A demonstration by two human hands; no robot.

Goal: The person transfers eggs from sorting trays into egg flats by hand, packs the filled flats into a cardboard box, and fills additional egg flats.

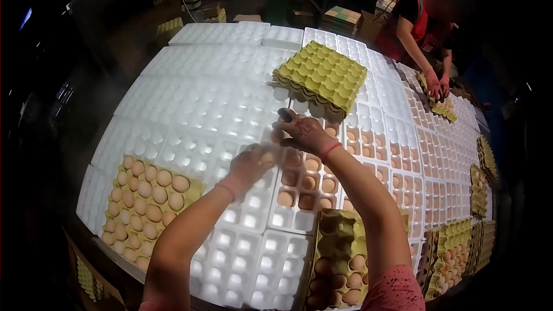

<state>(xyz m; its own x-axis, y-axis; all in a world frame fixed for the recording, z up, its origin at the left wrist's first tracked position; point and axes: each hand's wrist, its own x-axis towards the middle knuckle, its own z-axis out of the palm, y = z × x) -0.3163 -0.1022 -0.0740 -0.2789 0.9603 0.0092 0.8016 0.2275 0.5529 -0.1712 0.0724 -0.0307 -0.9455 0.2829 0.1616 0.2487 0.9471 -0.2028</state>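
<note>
Nearest, btm ctr, a part-filled yellow tray (337,227) sits on the white trays (230,253), w/ brown eggs (357,262) mostly in its near & R part. The R forearm (368,196) passes over it. Btm L, another yellow tray, the full one (199,189), carries rows of eggs, pale to tan, & lies beside the L forearm (187,219).

Mid table, the L hand (246,168) has its fingers round one egg (266,159), just above the white cells; hand's a bit blurred. R hand (305,132), w/ a red band (330,150) at the wrist, is just ahead & to the R, fingers bent down over the cells; can't tell if it grasps anything. Below the R hand, brown eggs sit one per cell in a white tray, w/ more in the trays to the R.

Farther R, yellow trays w/ eggs (452,260) stand along the table edge. Beyond the R hand, a stack of yellow trays (322,75) rests at a slant on the white ones.

Far R, a co-worker (403,29) in a red vest bends over, both hands (436,85) at a small yellow tray w/ eggs (443,108).
</note>
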